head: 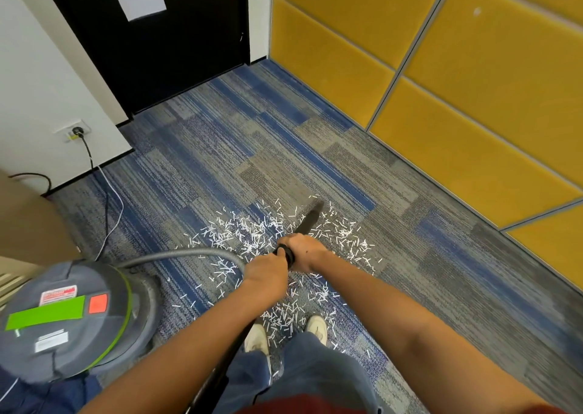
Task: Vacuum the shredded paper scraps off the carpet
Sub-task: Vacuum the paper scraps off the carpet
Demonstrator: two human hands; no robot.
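Striped blue-grey carpet (220, 148) carried white paper scraps (252, 234) scattered just right of the vacuum cleaner (72, 316); a black cord (106, 208) trailed beyond the vacuum cleaner.

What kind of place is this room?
Probably an office or a similar commercial building. The grey-and-blue carpet is laid in tiles, the right wall is made of yellow panels in metal frames, and the dark door has a paper sheet on it.

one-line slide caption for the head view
The left hand and right hand grip the vacuum nozzle over paper scraps on carpet.
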